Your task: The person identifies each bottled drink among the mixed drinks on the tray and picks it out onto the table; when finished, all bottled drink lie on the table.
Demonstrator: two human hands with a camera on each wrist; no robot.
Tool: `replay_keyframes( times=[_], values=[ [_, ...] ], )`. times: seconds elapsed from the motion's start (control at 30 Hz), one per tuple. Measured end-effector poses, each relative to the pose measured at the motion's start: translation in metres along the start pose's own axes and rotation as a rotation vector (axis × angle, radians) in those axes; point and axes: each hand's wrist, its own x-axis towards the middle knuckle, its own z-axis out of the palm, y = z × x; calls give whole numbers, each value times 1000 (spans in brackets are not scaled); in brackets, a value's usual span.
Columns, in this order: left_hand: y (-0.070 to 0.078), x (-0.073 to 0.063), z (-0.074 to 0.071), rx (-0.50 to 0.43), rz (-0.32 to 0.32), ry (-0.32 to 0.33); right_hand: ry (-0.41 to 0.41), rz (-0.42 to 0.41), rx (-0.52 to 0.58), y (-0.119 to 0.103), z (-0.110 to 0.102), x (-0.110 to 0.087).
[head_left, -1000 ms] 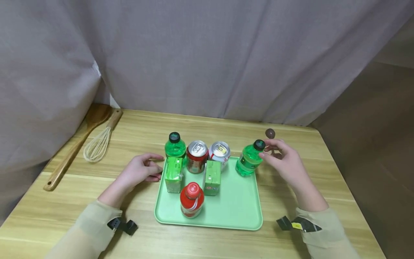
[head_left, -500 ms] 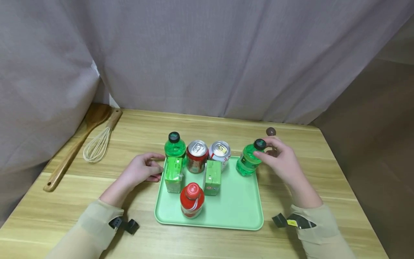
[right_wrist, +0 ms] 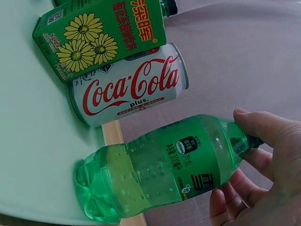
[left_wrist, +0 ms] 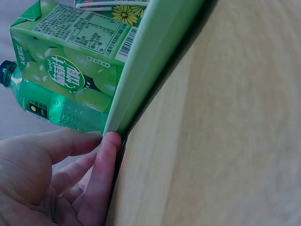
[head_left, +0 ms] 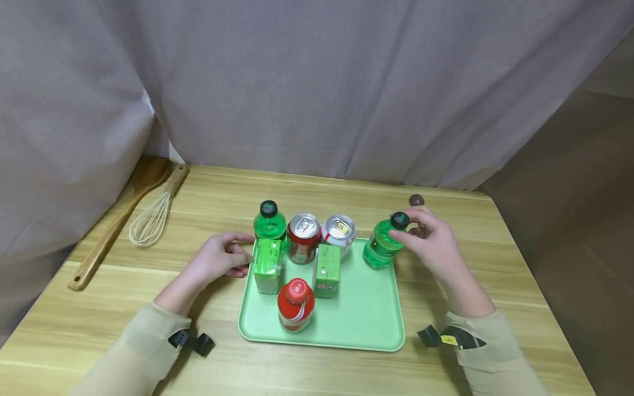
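My right hand [head_left: 436, 242] holds a green soda bottle [right_wrist: 155, 169] by its neck, thumb on one side and fingers on the other. The bottle's base is at the back right corner of the light green tray [head_left: 361, 324]. At the tray's left edge, my left hand [head_left: 218, 258] pinches the rim, as the left wrist view shows fingertips right at it. Beside that hand stand another green soda bottle [head_left: 269, 223] and a grape juice carton [left_wrist: 70, 61]. Also on the tray are a red can [head_left: 304, 242], a white Coca-Cola can [right_wrist: 136, 87], a chrysanthemum tea carton [right_wrist: 101, 35] and a red-capped bottle [head_left: 296, 308].
A wooden spatula [head_left: 109, 231] and a whisk [head_left: 153, 217] lie at the left of the wooden table [head_left: 327, 374]. Behind the right hand is a small brown round-topped object [head_left: 416, 200], partly hidden. Grey cloth [head_left: 297, 99] hangs along the table's back edge.
My right hand has moved slightly left, with its thumb and fingers closer round the bottle's neck. The left hand and the other drinks look the same.
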Motion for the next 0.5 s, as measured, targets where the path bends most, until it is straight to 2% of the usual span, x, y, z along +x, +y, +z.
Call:
replay_keyframes(
  times=[0.5],
  values=[
    [-2,1,0,22,18,-17,55,46,-61,-3,1,-3]
  ],
)
